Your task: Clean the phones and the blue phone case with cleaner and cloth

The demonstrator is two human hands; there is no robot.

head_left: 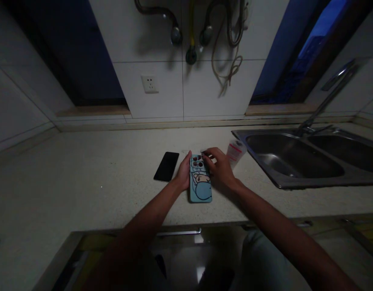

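A light blue phone case (201, 188) with a cartoon figure and round camera cutouts is held over the counter, its decorated back facing up. My left hand (183, 173) grips its left edge, with the thumb along the side. At the upper right corner, beside the cutouts, the fingers of my right hand (219, 165) are pinched together. Whatever lies between those fingertips is too small and dark to make out. A black smartphone (167, 166) lies flat on the counter, left of my left hand. Behind my right hand is a clear plastic packet (235, 151) with pink print.
The pale countertop (119, 173) runs along a tiled wall with a power socket (150, 84). On the right are a double steel sink (292, 155) and a tall faucet (325, 101). Pipes and a looped cord (231, 72) hang above. The light is dim.
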